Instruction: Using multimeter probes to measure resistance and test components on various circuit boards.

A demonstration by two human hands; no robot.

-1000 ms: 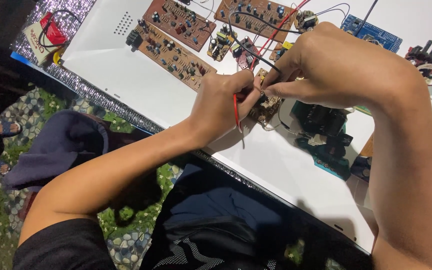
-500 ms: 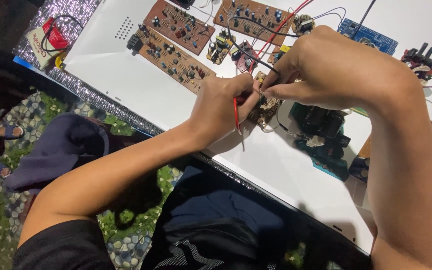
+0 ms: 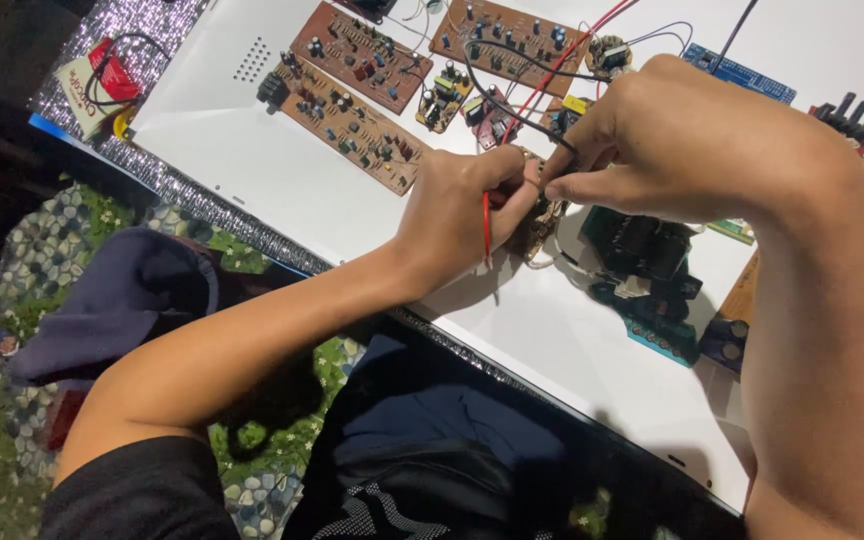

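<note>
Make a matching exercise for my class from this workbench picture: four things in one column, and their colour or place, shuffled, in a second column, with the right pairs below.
Things
1. thin wire in the left hand
2. long circuit board
3. narrow board at the top right
4. small circuit board between the hands

Descriptions
A. blue
B. red
C. under the fingertips of the right hand
D. brown, lying flat on the white panel, left of both hands

Pairs: 1-B, 2-D, 3-A, 4-C

small board (image 3: 537,222) mostly hidden by fingers (image 3: 512,170); right forearm (image 3: 832,400) cut off | red wire (image 3: 486,225) end unseen
</note>
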